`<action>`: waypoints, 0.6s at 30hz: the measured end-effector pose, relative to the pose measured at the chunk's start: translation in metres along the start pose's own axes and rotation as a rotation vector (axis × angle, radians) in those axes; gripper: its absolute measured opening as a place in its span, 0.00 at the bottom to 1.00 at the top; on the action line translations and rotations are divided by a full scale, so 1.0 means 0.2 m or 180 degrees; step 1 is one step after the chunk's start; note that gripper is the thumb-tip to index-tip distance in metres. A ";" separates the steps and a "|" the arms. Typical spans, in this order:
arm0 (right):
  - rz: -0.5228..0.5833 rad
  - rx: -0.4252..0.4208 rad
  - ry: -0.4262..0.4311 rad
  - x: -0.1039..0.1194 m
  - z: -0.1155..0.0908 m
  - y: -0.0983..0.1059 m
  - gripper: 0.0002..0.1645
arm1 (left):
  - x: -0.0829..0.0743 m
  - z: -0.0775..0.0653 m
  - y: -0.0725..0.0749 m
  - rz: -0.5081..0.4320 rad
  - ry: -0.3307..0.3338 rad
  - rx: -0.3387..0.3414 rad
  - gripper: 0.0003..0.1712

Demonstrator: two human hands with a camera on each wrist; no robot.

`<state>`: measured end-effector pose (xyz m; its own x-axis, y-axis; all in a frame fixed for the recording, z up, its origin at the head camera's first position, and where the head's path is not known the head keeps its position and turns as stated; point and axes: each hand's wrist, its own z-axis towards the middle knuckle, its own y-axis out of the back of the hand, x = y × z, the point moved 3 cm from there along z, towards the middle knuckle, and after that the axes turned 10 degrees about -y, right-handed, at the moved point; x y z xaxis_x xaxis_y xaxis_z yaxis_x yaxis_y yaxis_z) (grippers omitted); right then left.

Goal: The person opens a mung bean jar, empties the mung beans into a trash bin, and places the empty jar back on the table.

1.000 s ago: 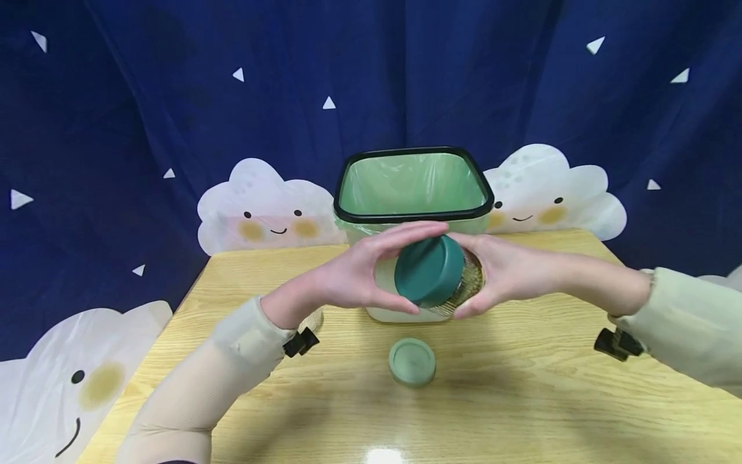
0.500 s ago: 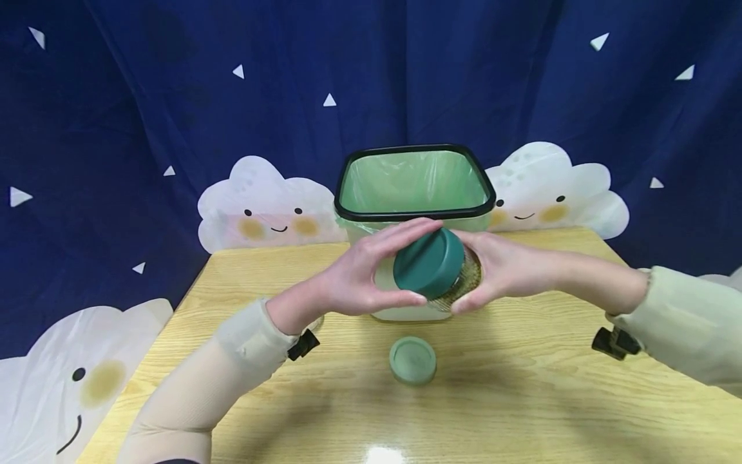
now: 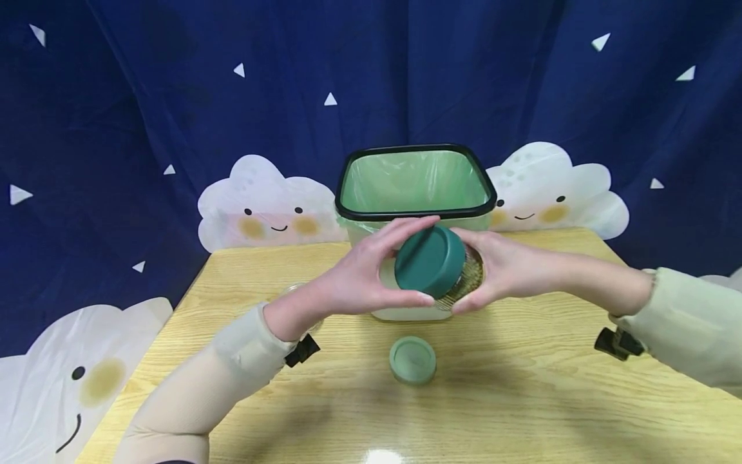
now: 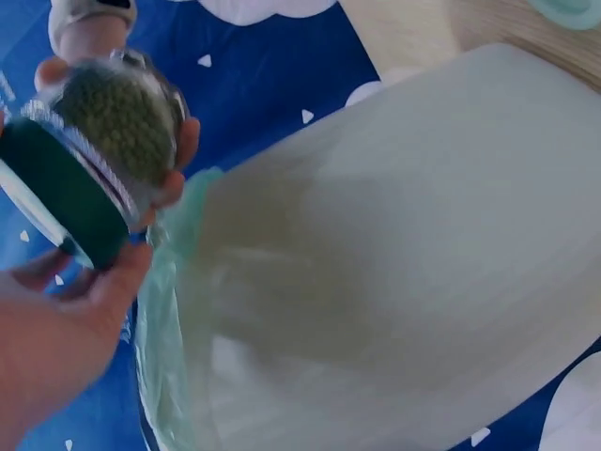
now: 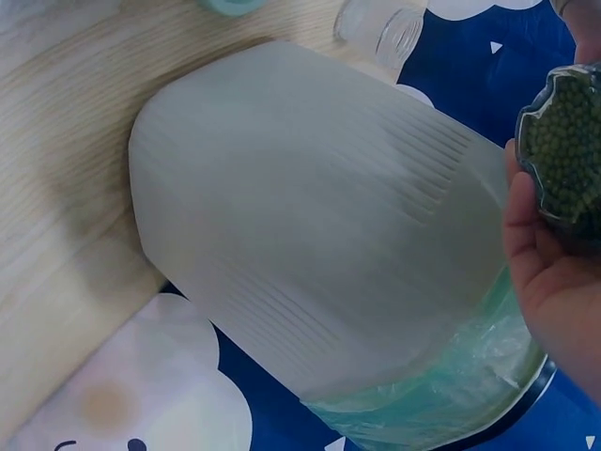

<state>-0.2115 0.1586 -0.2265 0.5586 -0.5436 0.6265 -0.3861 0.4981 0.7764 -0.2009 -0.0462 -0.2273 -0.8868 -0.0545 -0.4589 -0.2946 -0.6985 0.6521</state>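
A clear glass jar [image 3: 474, 274] of small green beans is held up in front of the bin, tilted, with its dark green lid [image 3: 429, 261] facing left and up. My right hand [image 3: 510, 265] grips the jar's glass body from the right. From the left, my left hand [image 3: 368, 274] spans the lid, fingers above and thumb below. The left wrist view shows fingers at the rim of the lid [image 4: 70, 193], which sits on the jar. Beans fill much of the jar [image 5: 571, 146] in the right wrist view.
A pale bin [image 3: 414, 214] with a black rim and green liner stands behind the hands. A light green lid [image 3: 413, 359] lies on the wooden table [image 3: 522, 399]. Beyond my left wrist is a clear glass jar [image 5: 376, 28], partly hidden in the head view.
Both hands and the bean jar stay nearly in place. My left hand shifts slightly around the lid, its thumb moving a little to the right.
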 end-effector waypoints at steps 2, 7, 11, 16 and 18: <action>-0.0005 0.0012 0.0005 0.00 0.00 0.00 0.43 | 0.01 0.01 0.01 -0.0167 -0.0050 0.0098 0.56; 0.0011 0.0050 0.0009 0.01 -0.01 0.00 0.43 | 0.04 0.01 0.03 -0.0567 -0.0181 0.0276 0.56; 0.0024 0.0061 0.0018 0.00 0.00 0.00 0.43 | 0.05 0.01 0.03 -0.0635 -0.0281 0.0263 0.55; 0.0030 0.0028 -0.0034 0.00 0.00 0.00 0.44 | 0.05 0.01 0.02 -0.0511 -0.0249 0.0154 0.54; 0.0000 -0.0046 -0.0069 0.00 0.00 0.00 0.45 | 0.05 0.01 0.02 -0.0405 -0.0121 0.0037 0.52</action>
<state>-0.2120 0.1588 -0.2269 0.5426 -0.5580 0.6279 -0.3753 0.5077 0.7755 -0.2122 -0.0479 -0.2287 -0.8548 0.0613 -0.5154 -0.4095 -0.6899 0.5970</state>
